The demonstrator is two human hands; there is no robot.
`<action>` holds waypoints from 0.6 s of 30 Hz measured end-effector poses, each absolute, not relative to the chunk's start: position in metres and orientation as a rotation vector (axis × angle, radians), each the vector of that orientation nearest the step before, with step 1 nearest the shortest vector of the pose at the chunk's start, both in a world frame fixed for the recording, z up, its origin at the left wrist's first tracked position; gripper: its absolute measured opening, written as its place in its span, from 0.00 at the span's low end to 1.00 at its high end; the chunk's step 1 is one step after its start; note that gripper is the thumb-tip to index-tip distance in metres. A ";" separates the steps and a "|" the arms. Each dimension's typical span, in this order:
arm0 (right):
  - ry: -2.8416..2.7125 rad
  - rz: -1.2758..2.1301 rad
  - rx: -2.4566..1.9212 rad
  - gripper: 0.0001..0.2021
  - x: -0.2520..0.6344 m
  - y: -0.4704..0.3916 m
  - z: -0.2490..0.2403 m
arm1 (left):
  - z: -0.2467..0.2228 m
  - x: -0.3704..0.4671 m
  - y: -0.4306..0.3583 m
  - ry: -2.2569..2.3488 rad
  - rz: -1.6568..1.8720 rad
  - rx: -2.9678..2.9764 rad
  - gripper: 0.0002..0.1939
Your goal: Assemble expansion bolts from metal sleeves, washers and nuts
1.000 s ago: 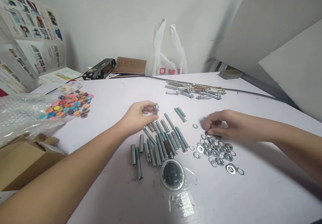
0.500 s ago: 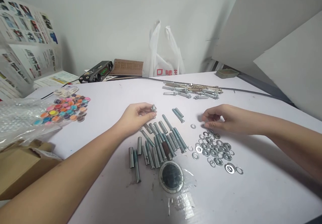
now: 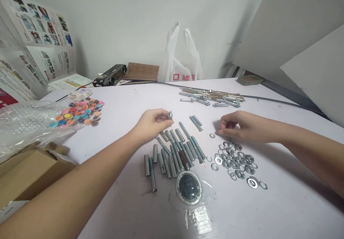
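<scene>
My left hand is closed round a small metal bolt, whose tip shows above the thumb and fingers. Just below it, silvery bolts and sleeves lie in a loose group. On the right, my right hand rests on its side at the table with fingers curled; whatever is between the fingertips, if anything, is hidden. Washers and nuts are spread beneath it, and one flat washer lies alone to its left. Two short metal pieces sit between my hands.
Assembled bolts are piled at the back. A round glass-like disc lies in front. At left are coloured discs, bubble wrap and a cardboard box. A white bag stands behind the table.
The whole view has shifted, so everything appears slightly farther right. Both hands keep nearly the same pose, and the bolt stays in my left hand.
</scene>
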State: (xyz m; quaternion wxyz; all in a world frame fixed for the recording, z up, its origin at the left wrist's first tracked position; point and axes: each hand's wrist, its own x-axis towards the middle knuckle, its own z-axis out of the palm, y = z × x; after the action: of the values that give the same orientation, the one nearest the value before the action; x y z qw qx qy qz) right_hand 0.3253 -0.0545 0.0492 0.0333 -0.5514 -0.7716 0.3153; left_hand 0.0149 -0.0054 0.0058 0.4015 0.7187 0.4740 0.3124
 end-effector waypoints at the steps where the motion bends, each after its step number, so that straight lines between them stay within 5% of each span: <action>1: -2.364 0.943 -1.690 0.14 0.323 -0.053 0.052 | 0.006 0.015 -0.006 1.200 0.793 1.819 0.15; 18: -2.033 1.126 -1.208 0.13 0.208 0.010 0.053 | 0.002 0.013 -0.004 1.152 0.813 1.887 0.12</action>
State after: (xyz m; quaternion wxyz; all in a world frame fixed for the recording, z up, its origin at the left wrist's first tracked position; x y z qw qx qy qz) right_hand 0.2081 0.0101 0.0529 0.2582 -0.4455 -0.7499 0.4153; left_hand 0.0132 -0.0037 0.0024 0.3830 0.7400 0.4516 0.3190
